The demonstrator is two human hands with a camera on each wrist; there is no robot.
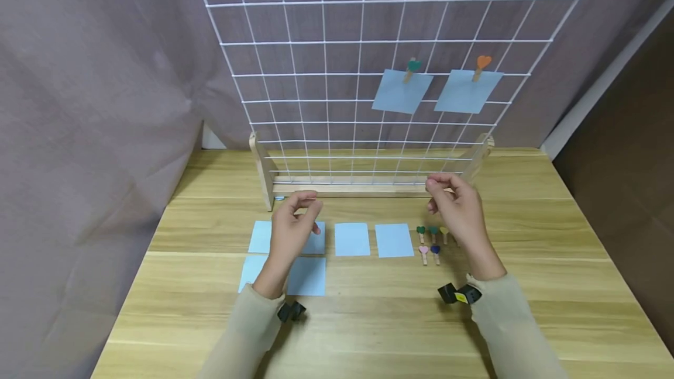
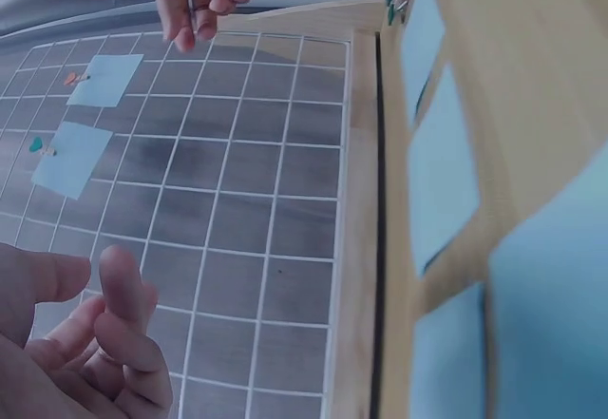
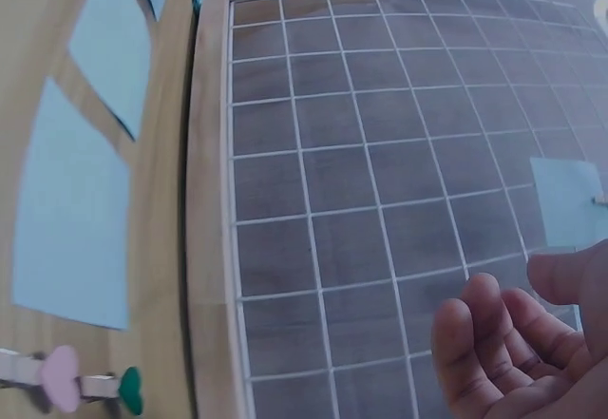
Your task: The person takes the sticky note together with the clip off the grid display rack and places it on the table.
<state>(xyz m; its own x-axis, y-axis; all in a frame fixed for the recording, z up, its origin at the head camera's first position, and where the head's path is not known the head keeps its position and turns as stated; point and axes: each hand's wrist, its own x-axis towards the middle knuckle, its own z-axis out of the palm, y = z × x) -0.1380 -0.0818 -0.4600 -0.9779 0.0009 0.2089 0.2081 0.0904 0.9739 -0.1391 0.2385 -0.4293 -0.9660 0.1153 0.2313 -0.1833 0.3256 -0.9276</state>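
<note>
My left hand (image 1: 295, 224) hovers above the left group of blue paper squares (image 1: 308, 276), its fingers loosely bent and nothing held in them. Over the right side of the table, my right hand (image 1: 459, 206) is raised near the foot of the white wire grid (image 1: 344, 42). Its fingers are also loosely curled, with no object showing between them in the right wrist view. Two blue squares hang on the grid: one under a green heart clothespin (image 1: 413, 67), the other under an orange heart clothespin (image 1: 481, 65). Below my right hand lie several small heart clothespins (image 1: 423, 250), some partly hidden.
Two more blue squares, a left one (image 1: 351, 240) and a right one (image 1: 395, 241), lie mid-table. The grid stands in a wooden base (image 1: 347, 187) with upright side pieces. Grey cloth (image 1: 105, 104) hangs behind and to the left of the wooden table (image 1: 368, 332).
</note>
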